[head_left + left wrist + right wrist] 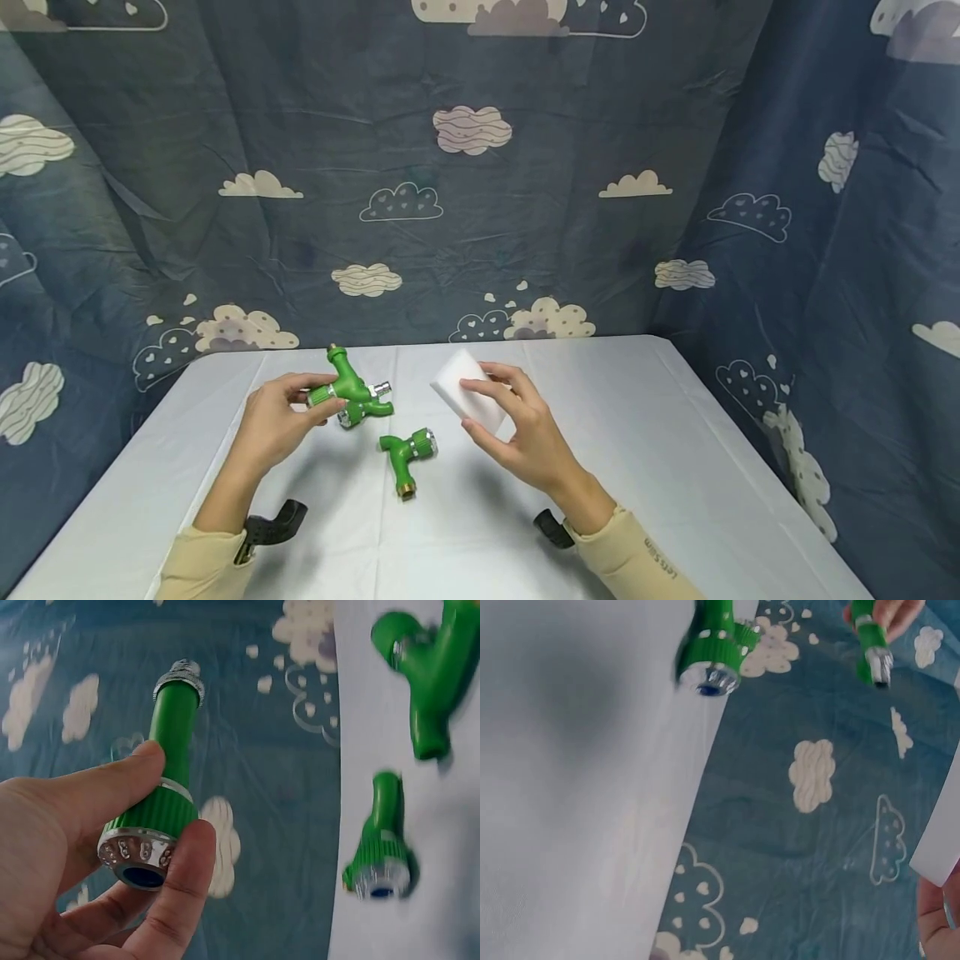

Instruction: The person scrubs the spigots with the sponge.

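My left hand (273,421) grips a green tap (347,383) by its ribbed knob, between thumb and fingers, and its chrome spout end points right. In the left wrist view the fingers curl about the knob's silver cap. Just below the held tap, overlapped by it in the head view, lies a second green tap (378,409). A third green tap (401,457) with a brass thread lies between the hands on the table. My right hand (532,437) pinches a white sponge block (459,385), tilted above the table; only its corner shows in the right wrist view.
A white cloth covers the table (637,467). Behind it and along both sides hangs a dark blue curtain (525,225) with cloud prints. Black camera mounts (277,523) sit on both wrists, beside beige sleeves (630,554).
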Motion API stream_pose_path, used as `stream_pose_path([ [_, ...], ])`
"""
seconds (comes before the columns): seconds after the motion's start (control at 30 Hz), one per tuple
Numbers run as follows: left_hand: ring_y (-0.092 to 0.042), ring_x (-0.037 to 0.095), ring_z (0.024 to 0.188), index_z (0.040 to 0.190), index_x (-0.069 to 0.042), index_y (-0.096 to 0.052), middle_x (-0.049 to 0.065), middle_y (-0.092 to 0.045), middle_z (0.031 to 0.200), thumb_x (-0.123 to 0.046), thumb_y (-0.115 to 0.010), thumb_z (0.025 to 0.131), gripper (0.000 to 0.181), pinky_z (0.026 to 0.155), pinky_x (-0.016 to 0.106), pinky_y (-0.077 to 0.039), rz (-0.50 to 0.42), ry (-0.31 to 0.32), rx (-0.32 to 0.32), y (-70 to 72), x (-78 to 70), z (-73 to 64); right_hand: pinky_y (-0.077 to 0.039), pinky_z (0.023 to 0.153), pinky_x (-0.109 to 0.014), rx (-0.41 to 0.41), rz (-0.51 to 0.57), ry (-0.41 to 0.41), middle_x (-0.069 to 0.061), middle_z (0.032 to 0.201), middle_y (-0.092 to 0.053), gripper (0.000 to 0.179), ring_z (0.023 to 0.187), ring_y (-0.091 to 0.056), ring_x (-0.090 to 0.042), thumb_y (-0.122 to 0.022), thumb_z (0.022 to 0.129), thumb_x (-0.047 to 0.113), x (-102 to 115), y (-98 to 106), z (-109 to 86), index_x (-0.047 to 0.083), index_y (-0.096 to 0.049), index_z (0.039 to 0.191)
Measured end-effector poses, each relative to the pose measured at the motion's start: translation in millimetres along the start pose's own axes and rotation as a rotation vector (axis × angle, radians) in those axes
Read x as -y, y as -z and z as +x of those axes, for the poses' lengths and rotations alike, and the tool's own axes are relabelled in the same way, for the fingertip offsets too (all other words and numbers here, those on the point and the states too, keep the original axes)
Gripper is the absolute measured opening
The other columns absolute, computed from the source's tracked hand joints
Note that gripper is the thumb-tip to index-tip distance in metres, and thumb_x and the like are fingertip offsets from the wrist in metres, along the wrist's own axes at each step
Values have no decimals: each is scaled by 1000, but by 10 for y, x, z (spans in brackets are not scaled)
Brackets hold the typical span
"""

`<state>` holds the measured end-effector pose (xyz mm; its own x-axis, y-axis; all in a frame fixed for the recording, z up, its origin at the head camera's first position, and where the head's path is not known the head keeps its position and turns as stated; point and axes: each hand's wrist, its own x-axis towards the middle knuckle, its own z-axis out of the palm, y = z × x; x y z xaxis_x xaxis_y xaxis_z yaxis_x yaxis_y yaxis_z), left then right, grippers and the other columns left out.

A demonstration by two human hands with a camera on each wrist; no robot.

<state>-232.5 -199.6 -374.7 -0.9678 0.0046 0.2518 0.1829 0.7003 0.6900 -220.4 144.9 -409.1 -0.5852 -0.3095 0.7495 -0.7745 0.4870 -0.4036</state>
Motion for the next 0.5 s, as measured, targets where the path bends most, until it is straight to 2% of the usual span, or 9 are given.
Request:
stream_pose_path([
  [0.13, -69, 35, 113, 131, -13, -78, 15, -75, 129, -25, -86, 93, 40, 75, 33, -54, 12, -68, -6, -140, -160, -44, -64, 91, -42, 0, 2, 48, -15, 148, -58, 50, 128, -62, -32, -86, 89, 12, 67, -27, 5, 19, -71, 137],
  [0.27, -75, 27, 103, 137, -15, -74, 15, -73, 124, -25, -79, 100, 39, 75, 32, -56, -40, -56, 67, -275, -258, -87, -64, 90, -41, 4, 9, 77, -16, 148, -58, 51, 123, -63, -31, -86, 88, 10, 102, -63, -6, 18, -71, 136],
  [0.37, -77, 18, 91, 141, -17, -71, 11, -71, 109, -26, -73, 104, 38, 68, 28, -53, -86, -24, 125, -343, -320, -122, -63, 92, -40, 13, -1, 98, -15, 148, -58, 51, 125, -63, -31, -87, 88, 12, 115, -88, -15, 19, -71, 136],
  [0.43, -74, 14, 87, 142, -18, -70, 8, -69, 101, -24, -72, 104, 38, 64, 26, -52, -97, -30, 133, -378, -364, -143, -63, 93, -40, 20, -13, 114, -15, 148, -58, 51, 126, -63, -31, -87, 88, 13, 122, -100, -19, 19, -71, 136],
  [0.5, -68, 13, 84, 140, -18, -71, 7, -67, 97, -21, -74, 103, 38, 62, 24, -51, -94, -66, 120, -411, -406, -159, -62, 93, -40, 29, -29, 124, -14, 148, -58, 52, 127, -62, -30, -88, 88, 14, 129, -104, -21, 20, -71, 137],
])
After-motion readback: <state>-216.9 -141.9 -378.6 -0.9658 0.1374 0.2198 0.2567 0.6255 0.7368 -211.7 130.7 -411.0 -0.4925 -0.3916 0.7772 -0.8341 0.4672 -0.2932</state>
